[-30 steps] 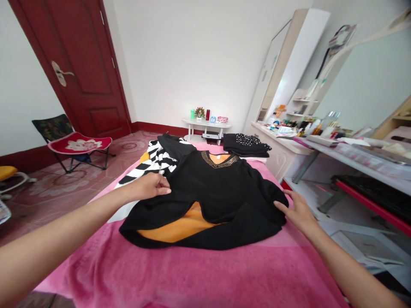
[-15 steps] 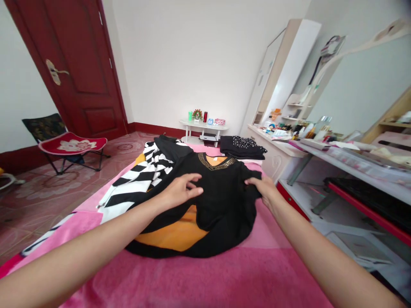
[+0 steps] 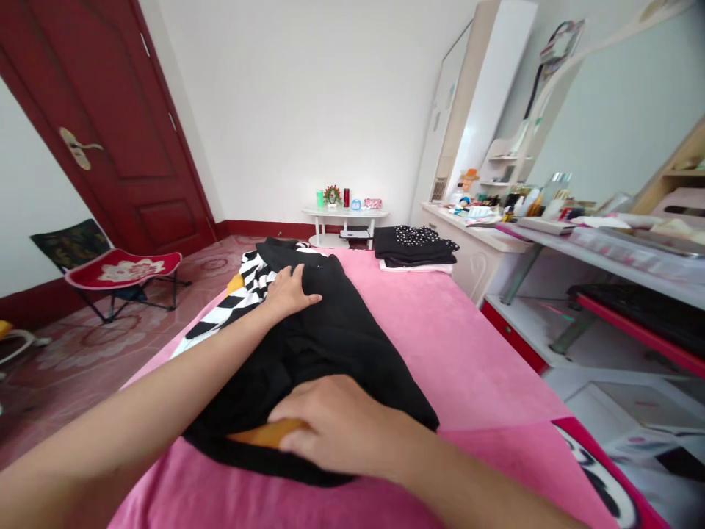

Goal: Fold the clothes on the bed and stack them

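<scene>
A black long-sleeved top (image 3: 358,323) with a yellow-orange inside lies doubled over on the pink bed cover. Its patterned neckline is turned out of sight. My left hand (image 3: 291,290) rests with spread fingers on the upper part of the cloth. Nearer to me, my right hand (image 3: 335,422) is closed on the top by its lower hem, where a strip of the orange inside shows between the black edges. Black-and-white patterned clothing (image 3: 217,316) lies to the left, partly under other dark cloth.
Folded dark clothes (image 3: 416,248) are stacked on the far right of the bed cover (image 3: 474,353). A small white table (image 3: 346,213) stands beyond the bed. At the right is a cluttered dressing table (image 3: 606,235); a red folding chair (image 3: 124,268) sits at the left.
The top's right side has been folded over to the left, hiding the neckline and most of the orange. My right hand has moved from the sleeve to the near hem; my left hand moved up and left.
</scene>
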{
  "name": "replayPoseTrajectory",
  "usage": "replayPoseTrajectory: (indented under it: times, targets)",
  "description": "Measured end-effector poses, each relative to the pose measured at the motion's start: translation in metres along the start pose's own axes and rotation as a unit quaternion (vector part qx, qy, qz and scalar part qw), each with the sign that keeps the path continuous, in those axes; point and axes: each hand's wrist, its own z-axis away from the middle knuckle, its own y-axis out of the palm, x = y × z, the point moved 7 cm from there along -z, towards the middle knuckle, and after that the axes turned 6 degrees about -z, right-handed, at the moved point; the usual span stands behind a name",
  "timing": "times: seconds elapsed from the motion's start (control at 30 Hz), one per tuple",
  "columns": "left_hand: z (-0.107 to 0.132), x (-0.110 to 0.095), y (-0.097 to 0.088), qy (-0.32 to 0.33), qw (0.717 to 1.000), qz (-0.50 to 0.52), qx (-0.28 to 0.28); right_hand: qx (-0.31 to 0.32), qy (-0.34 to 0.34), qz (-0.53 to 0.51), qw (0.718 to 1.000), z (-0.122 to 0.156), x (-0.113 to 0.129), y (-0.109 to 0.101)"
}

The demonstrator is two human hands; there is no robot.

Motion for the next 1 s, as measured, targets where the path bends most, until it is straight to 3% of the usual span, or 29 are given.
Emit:
replayPoseTrajectory:
  times: [0.1, 0.17, 0.27, 0.33, 0.53, 0.67, 0.77, 0.9, 1.0]
  targets:
    - [-0.016, 0.022, 0.026, -0.079, 0.995, -0.065, -0.007, -0.199, 0.109, -0.01, 0.974, 0.026, -0.072, -0.046]
    - [-0.028, 0.035, 0.035, -0.114, 0.991, -0.07, 0.002, -0.298, 0.178, -0.004, 0.938, 0.048, -0.124, -0.061]
    - [-0.045, 0.046, 0.041, -0.149, 0.986, -0.069, 0.018, -0.352, 0.23, -0.037, 0.907, 0.072, -0.182, -0.06]
    - [-0.056, 0.047, 0.041, -0.158, 0.984, -0.087, 0.011, -0.372, 0.233, -0.083, 0.895, 0.081, -0.202, -0.056]
    - [-0.079, 0.023, 0.072, -0.146, 0.983, -0.072, 0.09, -0.407, 0.217, -0.146, 0.875, 0.089, -0.213, -0.057]
    - [-0.077, 0.002, 0.08, -0.123, 0.988, -0.058, 0.073, -0.41, 0.213, -0.151, 0.874, 0.09, -0.217, -0.056]
    - [-0.064, -0.008, 0.07, -0.094, 0.994, -0.053, 0.029, -0.412, 0.211, -0.151, 0.873, 0.091, -0.218, -0.056]
    - [-0.044, -0.025, 0.045, -0.004, 0.998, 0.027, -0.05, -0.421, 0.211, -0.163, 0.867, 0.092, -0.216, -0.056]
    - [-0.024, -0.045, 0.022, 0.065, 0.985, 0.135, -0.082, -0.467, 0.242, -0.209, 0.824, 0.1, -0.223, -0.054]
